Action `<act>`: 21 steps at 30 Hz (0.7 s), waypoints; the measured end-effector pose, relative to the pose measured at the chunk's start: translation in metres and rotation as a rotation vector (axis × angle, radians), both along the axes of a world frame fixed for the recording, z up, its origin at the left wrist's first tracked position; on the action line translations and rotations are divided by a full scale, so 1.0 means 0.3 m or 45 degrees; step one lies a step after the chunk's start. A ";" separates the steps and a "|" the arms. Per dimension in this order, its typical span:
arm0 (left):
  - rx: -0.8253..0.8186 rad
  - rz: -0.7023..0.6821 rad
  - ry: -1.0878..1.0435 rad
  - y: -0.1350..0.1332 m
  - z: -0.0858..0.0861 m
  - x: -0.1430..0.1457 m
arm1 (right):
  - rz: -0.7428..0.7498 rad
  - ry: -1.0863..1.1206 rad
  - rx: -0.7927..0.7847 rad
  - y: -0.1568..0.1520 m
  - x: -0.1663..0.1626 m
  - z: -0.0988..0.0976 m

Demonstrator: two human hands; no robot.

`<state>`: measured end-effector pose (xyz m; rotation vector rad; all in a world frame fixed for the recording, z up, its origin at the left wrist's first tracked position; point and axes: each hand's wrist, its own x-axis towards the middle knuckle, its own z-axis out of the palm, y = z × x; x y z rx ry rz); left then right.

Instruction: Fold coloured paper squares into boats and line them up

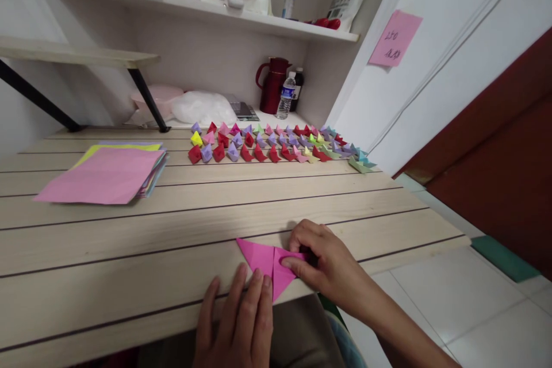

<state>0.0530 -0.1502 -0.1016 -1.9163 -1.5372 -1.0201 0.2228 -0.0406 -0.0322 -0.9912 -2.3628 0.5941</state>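
Note:
A bright pink sheet of origami paper (259,253), folded into triangular flaps with a crease down its middle, lies near the front edge of the table. My left hand (241,313) rests flat with its fingers stretched out, the fingertips pressing the paper's lower left part. On the other side, my right hand (321,259) pinches the right-hand flap between thumb and fingers. Part of that flap is hidden behind the fingers.
Rows of small folded paper boats (261,153) in several colours stand along the table's back. A stack of coloured paper (101,175) lies at left. Behind are a dark red jug (273,86), a water bottle (285,96) and a small raised shelf (77,53).

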 end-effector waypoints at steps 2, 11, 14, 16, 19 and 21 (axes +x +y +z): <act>0.005 -0.012 -0.010 -0.001 -0.004 -0.002 | -0.014 -0.009 0.012 0.001 0.000 -0.005; -0.063 0.011 0.003 -0.009 0.008 -0.005 | -0.007 -0.005 0.022 0.004 -0.001 -0.012; -0.063 0.014 0.032 -0.009 0.014 -0.011 | -0.067 -0.003 0.054 0.007 -0.003 -0.018; -0.056 0.018 0.087 -0.007 0.015 -0.017 | -0.175 0.000 0.124 0.011 0.000 -0.024; -0.032 0.034 0.185 -0.004 0.010 -0.026 | -0.326 -0.007 0.303 0.004 0.013 -0.029; -0.020 0.039 0.219 -0.004 0.004 -0.029 | -0.365 -0.026 0.453 -0.023 0.026 -0.028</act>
